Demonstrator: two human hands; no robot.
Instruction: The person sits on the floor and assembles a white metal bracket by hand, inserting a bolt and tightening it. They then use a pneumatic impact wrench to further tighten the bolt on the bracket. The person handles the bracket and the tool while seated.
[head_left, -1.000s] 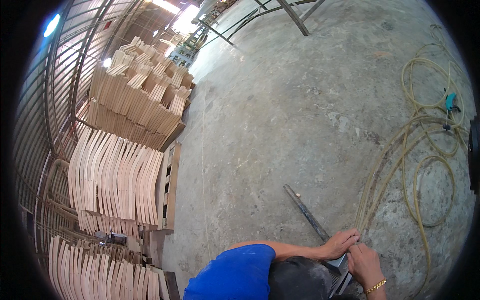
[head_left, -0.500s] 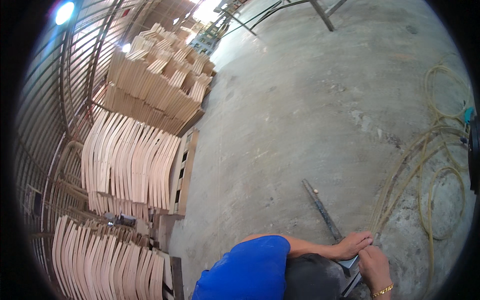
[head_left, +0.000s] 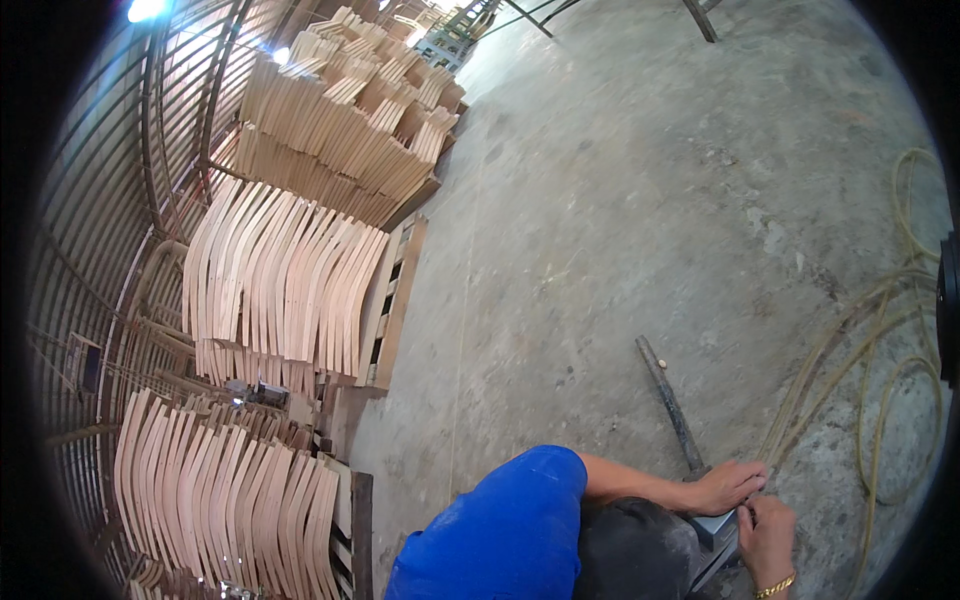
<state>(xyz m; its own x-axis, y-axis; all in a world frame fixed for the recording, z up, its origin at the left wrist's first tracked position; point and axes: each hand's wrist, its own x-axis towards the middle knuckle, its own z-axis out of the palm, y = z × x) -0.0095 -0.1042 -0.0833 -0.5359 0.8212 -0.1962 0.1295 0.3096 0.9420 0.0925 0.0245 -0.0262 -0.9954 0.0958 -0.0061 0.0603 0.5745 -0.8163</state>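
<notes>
Low at the right, my left hand (head_left: pixel 728 487) and my right hand (head_left: pixel 769 540) meet with fingers bent inward. Both are closed in a pinch, and whatever small thing sits between the fingertips is hidden. Just beneath them is a grey, flat-faced metal piece (head_left: pixel 714 526), partly covered by my hands and dark-clad knee. A long dark bar (head_left: pixel 670 405) lies on the floor, its near end reaching toward that metal piece. Yellowish hose (head_left: pixel 800 385) runs over the floor to a spot beside my fingers; its end cannot be made out.
Stacks of curved wooden slats (head_left: pixel 285 275) stand on pallets (head_left: pixel 400 300) along the left, with more wood piled (head_left: pixel 345 130) behind. Loops of hose spread over the concrete floor (head_left: pixel 590 250) at right. A small pale chip (head_left: pixel 662 364) lies by the bar. Metal legs (head_left: pixel 700 20) stand far off.
The view has shifted, so the stacks and floor sit farther right and higher. Both hands stay together over the metal piece, the right wrist slightly turned.
</notes>
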